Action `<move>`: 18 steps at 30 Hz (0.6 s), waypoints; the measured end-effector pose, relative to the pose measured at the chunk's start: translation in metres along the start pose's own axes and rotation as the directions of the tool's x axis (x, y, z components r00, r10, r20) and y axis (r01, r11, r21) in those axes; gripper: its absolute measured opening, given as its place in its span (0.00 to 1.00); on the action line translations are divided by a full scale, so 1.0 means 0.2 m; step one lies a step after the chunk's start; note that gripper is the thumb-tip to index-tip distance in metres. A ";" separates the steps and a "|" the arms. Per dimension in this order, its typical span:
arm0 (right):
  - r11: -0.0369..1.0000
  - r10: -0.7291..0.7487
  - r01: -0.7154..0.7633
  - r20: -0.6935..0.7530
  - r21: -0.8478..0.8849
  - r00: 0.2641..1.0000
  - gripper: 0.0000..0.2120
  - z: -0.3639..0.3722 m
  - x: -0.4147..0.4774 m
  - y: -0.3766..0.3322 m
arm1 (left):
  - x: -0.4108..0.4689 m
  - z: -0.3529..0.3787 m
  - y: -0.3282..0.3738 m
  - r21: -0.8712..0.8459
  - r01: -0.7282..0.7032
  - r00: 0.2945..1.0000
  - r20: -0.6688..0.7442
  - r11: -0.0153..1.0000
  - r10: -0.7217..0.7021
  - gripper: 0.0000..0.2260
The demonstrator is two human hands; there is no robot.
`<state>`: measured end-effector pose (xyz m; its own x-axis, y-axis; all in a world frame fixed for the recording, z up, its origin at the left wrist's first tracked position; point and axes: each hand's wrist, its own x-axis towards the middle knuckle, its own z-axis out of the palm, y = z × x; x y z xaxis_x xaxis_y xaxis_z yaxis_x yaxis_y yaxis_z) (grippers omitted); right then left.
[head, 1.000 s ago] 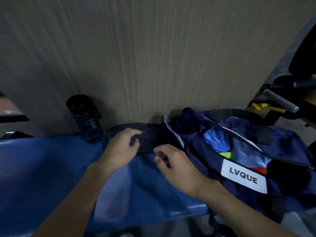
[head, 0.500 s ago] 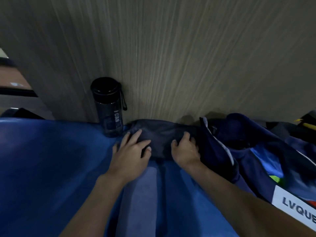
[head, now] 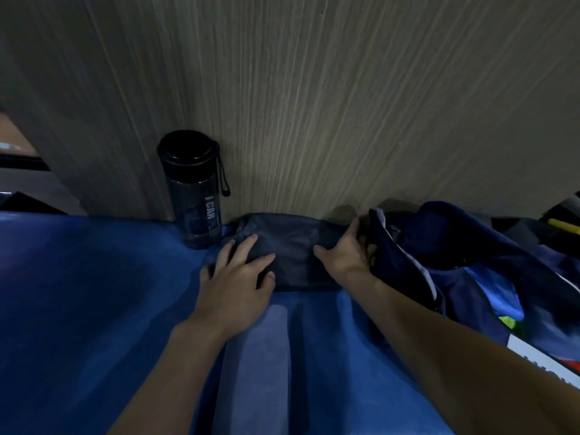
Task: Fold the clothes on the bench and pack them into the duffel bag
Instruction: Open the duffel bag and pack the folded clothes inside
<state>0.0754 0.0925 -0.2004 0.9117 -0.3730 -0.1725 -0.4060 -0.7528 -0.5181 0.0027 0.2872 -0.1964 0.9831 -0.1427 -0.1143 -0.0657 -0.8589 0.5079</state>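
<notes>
Garment [head: 295, 255], dark and folded into a flat band, lies on the blue worktop [head: 94, 293] hard against the foot of the wood-grain wall [head: 314, 105]. It sits between the bottle [head: 194, 199] on its left and the bag [head: 455, 246] on its right, just beside each.

Left grip [head: 235, 284] rests palm down on the garment's left end. Its fingers [head: 248, 246] are spread and nearly straight, pressing on the cloth rather than curling round it, and the outermost finger lies on the bare worktop.

Right grip [head: 345, 259] is at the garment's right end, in the narrow space next to the bag's open edge. The thumb [head: 317, 249] lies flat on top of the cloth and one finger points up along the edge toward the wall. The other fingers are in shadow by the bag, so I cannot tell whether this grip is pinching the garment or only touching it.

The bottle is black, upright and capped, with a loop strap hanging at its side and the white letters "I CAN" on its body. It stands against the wall.

The bag is navy and gapes open, with pale trim along its rim. Bright blue cloth [head: 492, 293] and a small patch of lime green [head: 510, 323] show inside. A white label [head: 539, 359] sits on its near side, partly hidden by the right forearm.
</notes>
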 end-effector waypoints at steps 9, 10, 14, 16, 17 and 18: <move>0.989 -0.062 0.052 -0.070 -0.136 0.996 0.40 0.06 0.01 0.02 | -0.01 -0.03 -0.02 0.036 0.013 1.000 0.008 0.999 -0.013 0.20; 0.990 -0.080 0.074 -0.051 -0.118 0.995 0.42 0.08 0.00 0.02 | -0.01 -0.04 -0.02 0.058 0.027 1.000 0.002 0.998 -0.027 0.20; 0.977 -0.175 0.174 0.003 -0.125 0.985 0.44 0.12 -0.03 0.00 | -0.03 -0.08 -0.02 0.161 0.088 0.994 -0.076 0.983 -0.077 0.18; 0.971 -0.200 0.199 0.008 -0.136 0.980 0.43 0.11 -0.03 0.00 | -0.04 -0.09 -0.02 0.169 0.128 0.988 -0.107 0.977 -0.111 0.16; 0.972 -0.200 0.200 0.016 -0.123 0.980 0.42 0.10 -0.03 0.01 | -0.05 -0.10 -0.01 0.168 0.133 0.984 -0.139 0.977 -0.110 0.15; 0.976 -0.192 0.194 0.028 -0.102 0.981 0.41 0.09 -0.04 0.02 | -0.05 -0.09 -0.01 0.165 0.114 0.980 -0.180 0.980 -0.084 0.14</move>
<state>0.0682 0.1017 -0.2160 0.9740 -0.2062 -0.0933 -0.2260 -0.8619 -0.4539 -0.0039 0.2999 -0.1802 0.9998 0.0206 -0.0014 0.0198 -0.9387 0.3440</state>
